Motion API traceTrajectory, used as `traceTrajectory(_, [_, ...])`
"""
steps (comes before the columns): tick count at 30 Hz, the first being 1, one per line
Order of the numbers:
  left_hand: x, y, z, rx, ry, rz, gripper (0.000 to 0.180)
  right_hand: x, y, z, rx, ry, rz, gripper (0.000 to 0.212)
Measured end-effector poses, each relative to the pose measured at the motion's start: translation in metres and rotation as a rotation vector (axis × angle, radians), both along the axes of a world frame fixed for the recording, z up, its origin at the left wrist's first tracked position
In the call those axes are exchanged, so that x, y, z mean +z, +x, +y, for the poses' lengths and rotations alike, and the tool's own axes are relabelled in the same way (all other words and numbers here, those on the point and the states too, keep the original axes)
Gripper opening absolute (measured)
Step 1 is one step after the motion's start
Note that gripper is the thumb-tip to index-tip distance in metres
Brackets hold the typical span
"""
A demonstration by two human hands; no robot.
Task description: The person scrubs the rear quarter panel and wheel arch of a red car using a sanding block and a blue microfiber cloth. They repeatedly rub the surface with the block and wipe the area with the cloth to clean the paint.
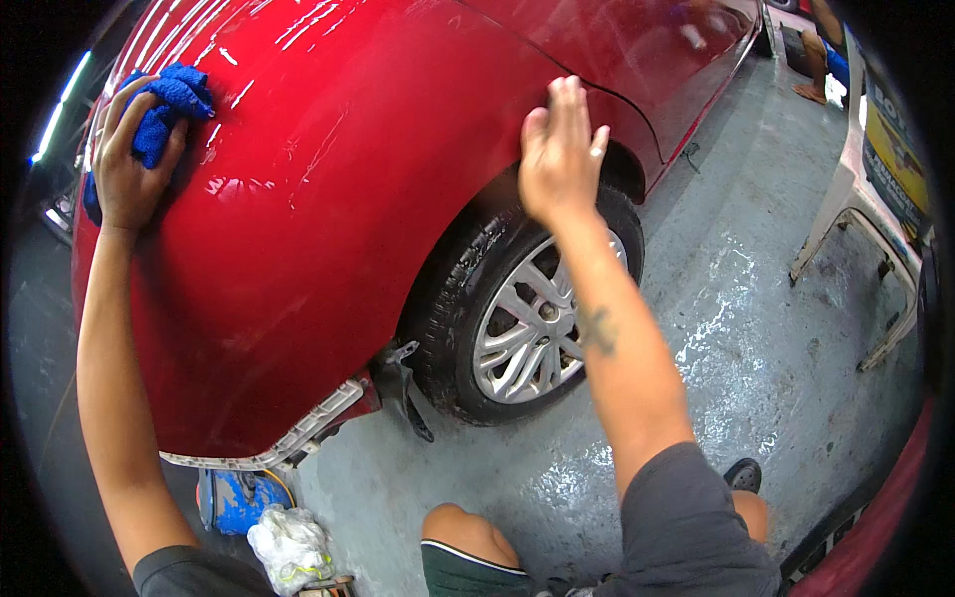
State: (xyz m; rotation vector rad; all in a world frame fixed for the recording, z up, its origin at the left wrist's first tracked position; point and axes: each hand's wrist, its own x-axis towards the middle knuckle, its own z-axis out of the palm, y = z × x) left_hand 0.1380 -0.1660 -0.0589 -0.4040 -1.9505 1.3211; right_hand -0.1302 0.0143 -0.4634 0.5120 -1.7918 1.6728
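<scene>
My left hand [134, 164] is closed around a blue microfiber cloth [171, 99], on the upper left of a glossy red car panel [328, 239]. My right hand [564, 149] is flat, its fingers stretched out, at the panel's edge just above the wheel arch. Whether the palm presses on the paint or hides something thin cannot be seen. Below it is a wheel [537, 318] with a black tire and silver multi-spoke rim, partly covered by my right forearm. Wet-looking streaks and light reflections show on the paint near the cloth.
Grey floor [716, 328] with shiny wet patches lies beside the car. A pale plastic chair [856, 199] stands at right. A blue container [239, 502] and a clear plastic bag [288, 542] sit at lower left. Exposed white bumper bracket [318, 418] runs along the panel's lower edge. Another person's leg [814, 65] shows far off.
</scene>
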Motion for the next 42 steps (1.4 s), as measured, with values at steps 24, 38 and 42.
traceTrajectory(24, [-0.002, 0.005, -0.012, -0.004, 0.073, -0.087, 0.038, -0.034, 0.002, -0.009, -0.043, 0.045, -0.052, 0.066])
traceTrajectory(38, [0.009, -0.004, -0.003, -0.003, 0.061, -0.068, 0.037, -0.036, -0.009, -0.002, 0.011, -0.052, -0.17, 0.061])
traceTrajectory(42, [0.001, 0.007, -0.031, -0.004, 0.144, -0.06, 0.039, -0.031, 0.092, -0.026, 0.016, -0.025, 0.125, 0.074])
